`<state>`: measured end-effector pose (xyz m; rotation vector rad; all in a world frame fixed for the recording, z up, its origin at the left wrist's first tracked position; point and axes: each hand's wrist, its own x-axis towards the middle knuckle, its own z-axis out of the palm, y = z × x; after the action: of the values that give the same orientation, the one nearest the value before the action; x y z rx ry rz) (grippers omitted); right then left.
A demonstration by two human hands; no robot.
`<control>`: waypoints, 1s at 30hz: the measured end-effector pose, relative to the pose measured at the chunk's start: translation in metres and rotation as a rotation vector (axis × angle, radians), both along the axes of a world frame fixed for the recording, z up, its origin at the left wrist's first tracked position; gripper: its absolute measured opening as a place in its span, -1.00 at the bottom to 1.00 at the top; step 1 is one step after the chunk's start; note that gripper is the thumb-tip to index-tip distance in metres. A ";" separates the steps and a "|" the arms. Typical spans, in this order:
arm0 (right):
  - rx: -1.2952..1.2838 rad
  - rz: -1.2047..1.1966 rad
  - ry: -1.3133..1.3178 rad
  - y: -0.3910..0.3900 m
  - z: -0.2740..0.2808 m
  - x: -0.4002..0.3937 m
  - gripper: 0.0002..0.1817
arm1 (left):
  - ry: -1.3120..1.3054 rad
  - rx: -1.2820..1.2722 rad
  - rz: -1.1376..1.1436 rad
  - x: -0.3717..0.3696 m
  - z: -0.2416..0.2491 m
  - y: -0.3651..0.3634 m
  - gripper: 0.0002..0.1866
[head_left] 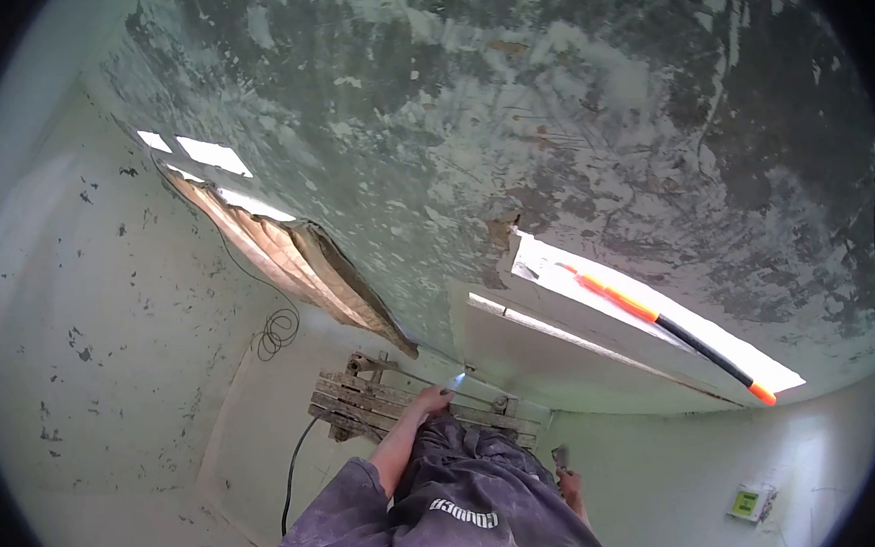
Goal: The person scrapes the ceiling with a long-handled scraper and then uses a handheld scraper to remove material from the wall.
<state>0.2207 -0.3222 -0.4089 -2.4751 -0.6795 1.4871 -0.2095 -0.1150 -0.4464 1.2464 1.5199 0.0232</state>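
Note:
My left hand [432,401] is out in front of my body, fingers wrapped round a narrow tool with a bright, bluish-white flat blade [454,383] that looks like a putty knife. The blade points up toward the base of the patchy wall. Lower and to the right, my right hand [571,483] is closed on a small tool with a flat greyish end [560,457], whose exact kind I cannot tell. Part of that arm is hidden behind my dusty dark shirt [443,534].
A worn wooden plank bench [360,404] is below me. A long orange-and-black handled tool [650,316] lies across the bright window ledge [547,255]. A brownish sheet [291,257] hangs at another window. A coiled wire [279,328] and a black cable [292,478] are at left.

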 end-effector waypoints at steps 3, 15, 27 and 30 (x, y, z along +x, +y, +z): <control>-0.003 0.018 -0.039 -0.010 -0.013 0.006 -0.58 | -0.587 0.240 0.260 0.026 0.108 0.021 -0.60; -0.101 0.080 -0.056 0.002 -0.020 0.016 -0.59 | -1.818 1.081 -0.231 0.059 0.595 0.011 -0.67; 0.025 0.062 -0.050 0.016 -0.004 -0.012 -0.58 | -2.016 0.834 -0.118 0.054 0.607 0.015 -0.54; -0.087 0.046 -0.017 -0.002 -0.006 -0.013 -0.57 | -2.005 0.802 -0.093 0.054 0.609 0.018 -0.54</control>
<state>0.2076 -0.3245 -0.4154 -2.5551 -0.6930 1.5455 -0.1553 -0.0966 0.1621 1.0280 -0.4016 1.4426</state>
